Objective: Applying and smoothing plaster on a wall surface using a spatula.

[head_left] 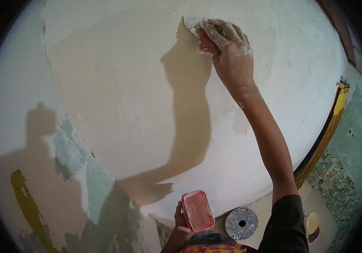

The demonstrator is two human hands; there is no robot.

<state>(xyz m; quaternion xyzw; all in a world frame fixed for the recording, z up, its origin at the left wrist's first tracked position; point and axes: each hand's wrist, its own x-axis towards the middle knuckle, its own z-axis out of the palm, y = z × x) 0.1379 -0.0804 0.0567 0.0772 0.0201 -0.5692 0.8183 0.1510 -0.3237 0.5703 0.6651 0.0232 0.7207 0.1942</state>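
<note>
My right hand (233,44), dusted with white, is raised to the upper middle of the view. Its fingers are closed round a red putty spreader (207,44), whose left edge is coated in white filler and lies against the pale wall (117,105). Low in the middle, my left hand (180,222) grips a small red rectangular tub (198,211) by its left side. A pinkish-white film lines the tub. Shadows of my arm and body fall across the wall.
A crack (56,86) runs down the wall's left part, beside green patches (69,147) and an olive streak (25,198). A round speckled grey object (241,223) sits on the floor below. At right are a wooden frame edge (322,143), pebble tiling (335,181) and a cream container (312,222).
</note>
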